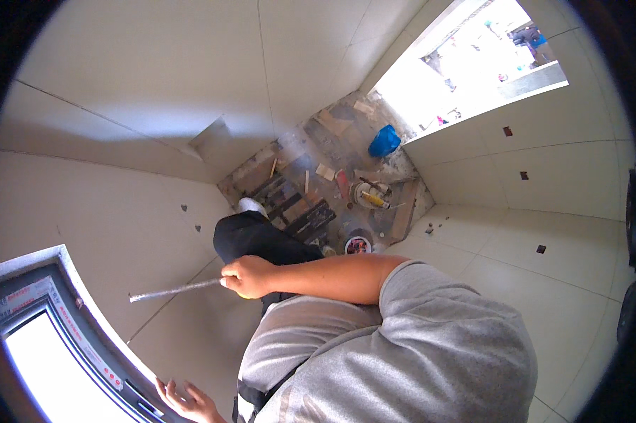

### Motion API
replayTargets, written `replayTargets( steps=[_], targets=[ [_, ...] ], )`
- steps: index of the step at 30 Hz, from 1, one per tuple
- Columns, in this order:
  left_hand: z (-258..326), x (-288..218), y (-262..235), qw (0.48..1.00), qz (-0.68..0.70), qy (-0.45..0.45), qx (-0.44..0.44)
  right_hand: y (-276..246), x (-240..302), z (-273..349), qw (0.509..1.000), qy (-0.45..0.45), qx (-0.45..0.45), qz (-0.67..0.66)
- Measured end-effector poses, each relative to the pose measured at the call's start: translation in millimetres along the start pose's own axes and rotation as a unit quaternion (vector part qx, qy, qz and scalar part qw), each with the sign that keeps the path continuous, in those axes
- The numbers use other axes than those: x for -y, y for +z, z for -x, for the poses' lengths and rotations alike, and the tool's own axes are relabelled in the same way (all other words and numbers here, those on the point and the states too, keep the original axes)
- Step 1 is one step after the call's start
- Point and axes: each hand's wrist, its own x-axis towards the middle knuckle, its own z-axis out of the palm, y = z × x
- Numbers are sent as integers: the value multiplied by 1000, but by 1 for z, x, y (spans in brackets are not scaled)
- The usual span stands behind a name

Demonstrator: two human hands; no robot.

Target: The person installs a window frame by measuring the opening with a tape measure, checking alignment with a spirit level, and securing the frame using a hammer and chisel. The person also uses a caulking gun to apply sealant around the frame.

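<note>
Gripping a thin metal rod [173,290] in the closed right hand [249,276], pointing it leftward at the tiled wall [120,204]. Resting the open left hand [189,403], fingers spread, on the window frame [85,338] below. Leaving the floor [346,141] beyond the hands untiled and littered; wall tiles already up.

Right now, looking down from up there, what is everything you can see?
Wall tiles: many, cream, all around.
Window frame: one, grey, lower left.
Doorway: one, bright, upper right.
Floor: one, grey and littered, centre.
Blue bag: one, on the floor near the doorway.
Bucket: one, holding tools, on the floor.
Small tub: one, white, red inside, on the floor.
Rod: one, grey metal, held level.
Right hand: fingers shut around the rod.
Left hand: fingers spread, by the window frame.
</note>
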Motion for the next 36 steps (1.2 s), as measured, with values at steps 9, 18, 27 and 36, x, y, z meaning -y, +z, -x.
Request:
replayTargets(
  steps=[9,18,27,36],
  targets=[
    [-11,1,4,999,31,-7,-26,-22,6,3,999,-14,-17,27],
    [-17,-8,-12,999,-3,27,-34,-40,4,8,999,-26,-19,31],
    [-37,3,4,996,-26,-64,57,-48,-30,4,998,-57,23,33],
    [-9,18,8,990,11,-85,-113,-51,-6,-5,997,56,62,-6]
  ],
)
